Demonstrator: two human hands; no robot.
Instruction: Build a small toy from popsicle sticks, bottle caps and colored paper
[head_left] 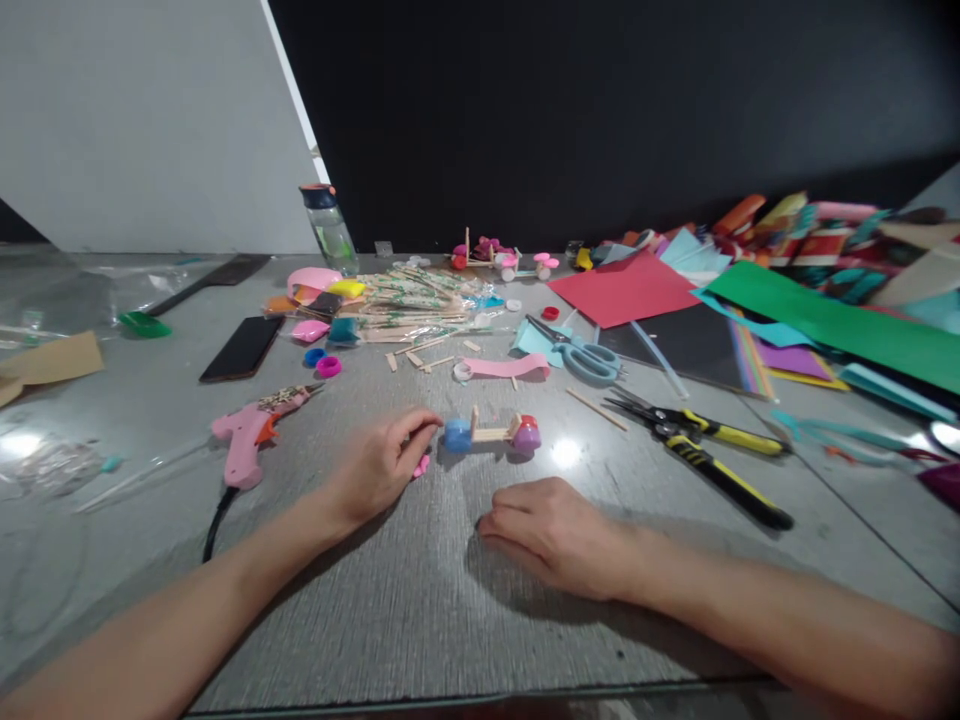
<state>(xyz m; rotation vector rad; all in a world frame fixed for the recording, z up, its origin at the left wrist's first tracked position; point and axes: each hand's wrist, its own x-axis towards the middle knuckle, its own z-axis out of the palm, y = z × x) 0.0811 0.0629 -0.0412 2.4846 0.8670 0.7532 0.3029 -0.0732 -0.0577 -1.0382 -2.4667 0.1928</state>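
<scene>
My left hand (382, 462) rests on the grey table, fingers curled round a small pink piece (421, 465), its fingertips close to the blue cap of a little craft car (491, 434). The car is made of wooden sticks with blue, red and purple bottle-cap wheels, and it stands just ahead of both hands. My right hand (553, 533) lies on the table below the car with its fingers loosely curled under. I see nothing in it.
A pink glue gun (251, 430) lies to the left, a black phone (243, 347) behind it. Scissors (581, 353), yellow-handled pliers (712, 450), a pink strip (506, 367), loose sticks (405, 305), caps, a bottle (328, 226) and coloured paper sheets (825, 320) fill the far and right side.
</scene>
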